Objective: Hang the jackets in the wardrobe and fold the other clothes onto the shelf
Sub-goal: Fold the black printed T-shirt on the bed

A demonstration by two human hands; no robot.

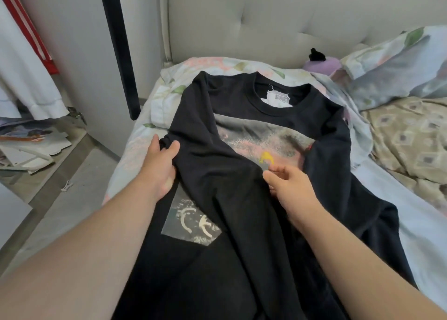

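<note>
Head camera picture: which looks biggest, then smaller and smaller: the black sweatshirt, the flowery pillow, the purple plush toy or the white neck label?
1. black sweatshirt
2. flowery pillow
3. purple plush toy
4. white neck label
The last two look close, and the toy is partly hidden, so that order is unsure.

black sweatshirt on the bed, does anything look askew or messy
Yes. The black sweatshirt lies rumpled, not flat: a fold of fabric crosses its front and partly covers the printed graphic. The left hand grips a bunched edge, and the right hand pinches the fold. The white neck label looks ragged-edged.
</note>
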